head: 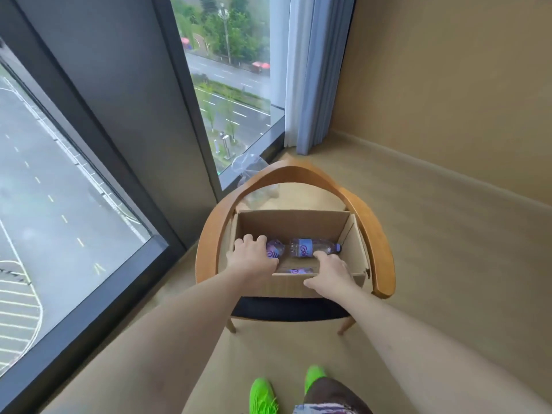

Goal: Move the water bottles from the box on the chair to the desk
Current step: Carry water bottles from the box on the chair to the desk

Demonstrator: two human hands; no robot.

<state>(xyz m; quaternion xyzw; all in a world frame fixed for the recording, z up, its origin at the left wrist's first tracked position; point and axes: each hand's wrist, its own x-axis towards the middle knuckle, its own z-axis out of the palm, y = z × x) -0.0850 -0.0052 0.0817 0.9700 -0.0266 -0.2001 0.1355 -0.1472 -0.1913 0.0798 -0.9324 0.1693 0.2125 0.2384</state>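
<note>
Head view: three water bottles lying flat in an open cardboard box [294, 225] on a wooden armchair [373, 243]. Left bottle [273, 249] on the box floor, gripped by left hand [252, 258], fingers curled over it. Right bottle [313, 248] on its side, cap pointing right, touched at its near side by right hand [328, 274]; fingers reaching down past the box rim, grip not clear enough to tell. Third bottle [295, 270] near the front wall, between the two hands, mostly hidden. Beyond the chair, a large window [233, 94] and a pale curtain [313, 73]. Nearest, green shoes [264, 395] on beige carpet.
</note>
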